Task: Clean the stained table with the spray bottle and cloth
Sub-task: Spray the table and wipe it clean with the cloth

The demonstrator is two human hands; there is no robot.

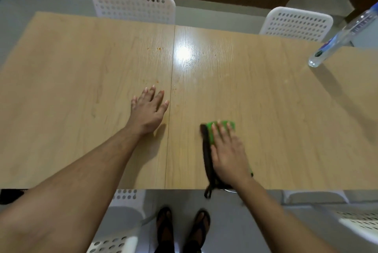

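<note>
The wiping step is in hand, but the job looks far from finished. The right hand (227,150) lies flat on the green cloth (222,127) near the front edge of the bench (286,119), its fingers (219,130) straight and close together, pressing the cloth down; the dark border of the cloth hangs a little over the edge. The left hand (148,109) rests flat on the wood just left of the seam, fingers spread, holding nothing.

Small orange stains (158,48) remain on the far side of the left panel, and more specks (156,81) lie just beyond the left fingertips, beside the seam — the cloth is well apart from the far ones. The surface near the light reflection looks wet or smeared, so I judge some liquid is already on it, but I cannot be certain.

The only container is a clear bottle (335,40) standing at the far right of the bench — it seems to hold clear liquid, but its level and its top are not visible.
</note>
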